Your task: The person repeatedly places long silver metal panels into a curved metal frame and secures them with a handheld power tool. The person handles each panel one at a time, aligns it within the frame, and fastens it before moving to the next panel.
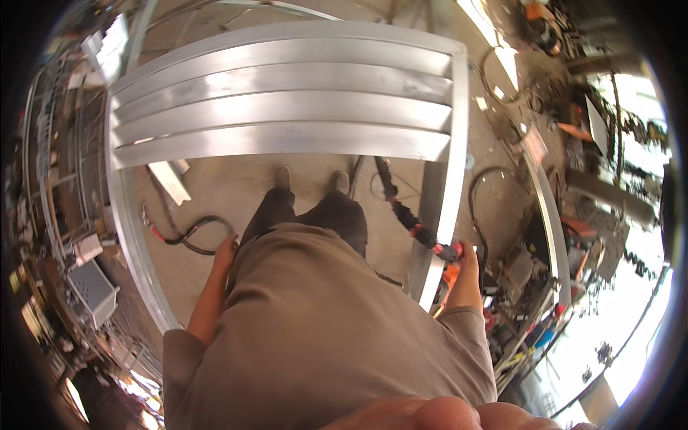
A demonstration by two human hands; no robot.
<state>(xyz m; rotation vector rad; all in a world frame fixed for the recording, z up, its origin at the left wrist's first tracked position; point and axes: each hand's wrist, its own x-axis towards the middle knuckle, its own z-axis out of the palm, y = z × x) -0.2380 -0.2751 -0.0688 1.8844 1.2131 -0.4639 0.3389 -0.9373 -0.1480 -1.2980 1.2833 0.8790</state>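
Note:
My right hand (467,252) is out at my right side, next to the metal frame's right rail. It is closed on the red-and-black end of a thick black cable (403,213), which runs from under the slats across the rail. My left hand (227,247) hangs beside my left thigh, its fingers mostly hidden. Close to it, a looped dark hose (192,236) with a red part lies on the floor; whether the hand touches it, I cannot tell. Before me is a silvery metal frame (453,172) with several wide slats (283,106), its side rails passing on both sides of me.
A short pale metal profile (169,182) lies inside the frame at left. Beyond the left rail stands a grey perforated box (93,290) among stacked metal stock. On the right are coiled cables (494,179), a curved metal bar (552,222) and cluttered tools.

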